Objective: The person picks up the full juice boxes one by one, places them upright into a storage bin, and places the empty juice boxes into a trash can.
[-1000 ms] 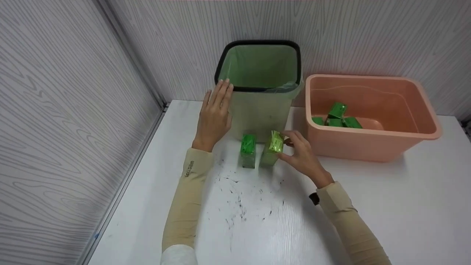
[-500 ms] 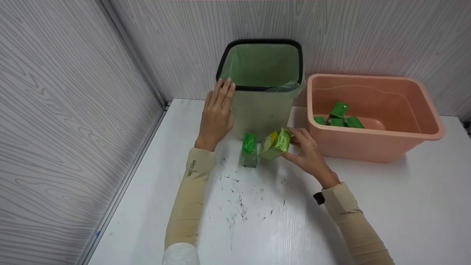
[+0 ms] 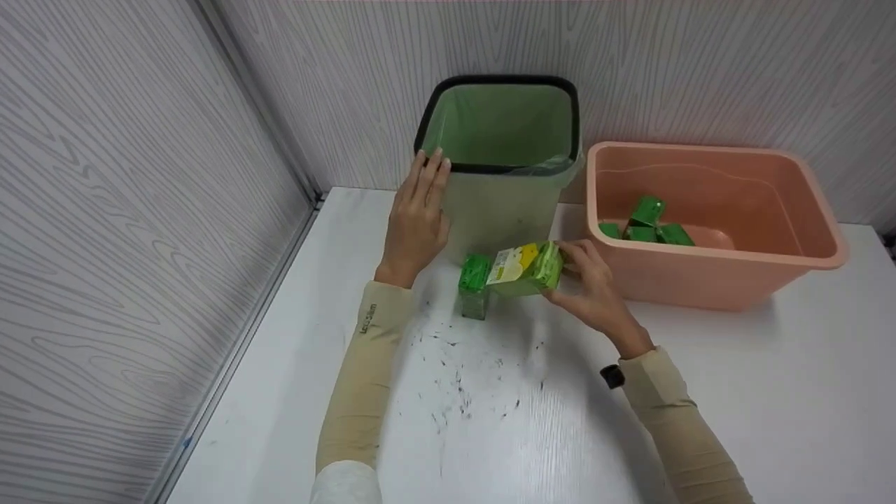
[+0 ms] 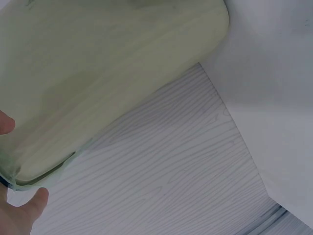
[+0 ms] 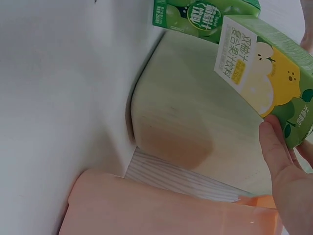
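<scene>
My right hand point(image 3: 597, 292) grips the top end of a light green juice carton point(image 3: 519, 270) with a yellow fruit picture. The carton is tilted, its lower end pointing left, close over the white table. Left of it, a darker green juice carton point(image 3: 474, 283) stands upright in front of the bin; the right wrist view shows part of that green carton point(image 5: 200, 17) too. My left hand point(image 3: 414, 227) rests with straight fingers at the black front-left rim of the pale green lined bin point(image 3: 500, 210). In the left wrist view, a thumb and a fingertip show beside the bin's rim.
A pink tub point(image 3: 707, 276) stands right of the bin, with several green cartons point(image 3: 645, 211) in its left part. Dark specks mark the white table point(image 3: 462, 434) in front. Wood-grain panels rise behind and at the left.
My right hand has tipped the light green carton from upright to lying over leftward, turning its printed side upward. The left hand stays at the bin's rim.
</scene>
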`<state>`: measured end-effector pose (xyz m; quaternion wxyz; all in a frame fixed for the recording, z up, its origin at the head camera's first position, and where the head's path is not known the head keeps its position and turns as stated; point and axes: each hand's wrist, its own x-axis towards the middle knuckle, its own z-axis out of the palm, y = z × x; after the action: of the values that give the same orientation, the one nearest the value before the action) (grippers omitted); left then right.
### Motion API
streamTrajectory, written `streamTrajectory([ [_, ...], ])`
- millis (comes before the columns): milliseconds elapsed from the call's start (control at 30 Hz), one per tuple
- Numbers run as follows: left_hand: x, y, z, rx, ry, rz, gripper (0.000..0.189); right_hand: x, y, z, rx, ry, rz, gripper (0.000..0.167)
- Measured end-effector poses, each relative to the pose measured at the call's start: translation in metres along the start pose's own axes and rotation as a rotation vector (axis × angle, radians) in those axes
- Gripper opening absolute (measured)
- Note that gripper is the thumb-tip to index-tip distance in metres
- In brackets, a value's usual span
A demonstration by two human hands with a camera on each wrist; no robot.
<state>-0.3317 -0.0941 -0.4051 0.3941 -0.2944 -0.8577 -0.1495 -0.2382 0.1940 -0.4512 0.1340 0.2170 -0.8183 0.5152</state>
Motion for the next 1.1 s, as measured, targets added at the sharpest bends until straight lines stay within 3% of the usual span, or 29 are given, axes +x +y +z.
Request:
streamTrajectory([
  [500,-0.003,0.001,0.0,0.045,-0.026,-0.028,0.06,0.004,-0.016,-0.016,0.087,0.136,-0.126,0.062],
  [867,-0.001,0.002,0.003,0.05,-0.024,-0.025,0.06,0.009,-0.025,-0.023,0.108,0.153,-0.17,0.065],
  [1100,-0.002,0.001,0.008,0.068,-0.002,-0.006,0.059,0.015,-0.031,-0.026,0.205,0.207,-0.248,0.066],
])
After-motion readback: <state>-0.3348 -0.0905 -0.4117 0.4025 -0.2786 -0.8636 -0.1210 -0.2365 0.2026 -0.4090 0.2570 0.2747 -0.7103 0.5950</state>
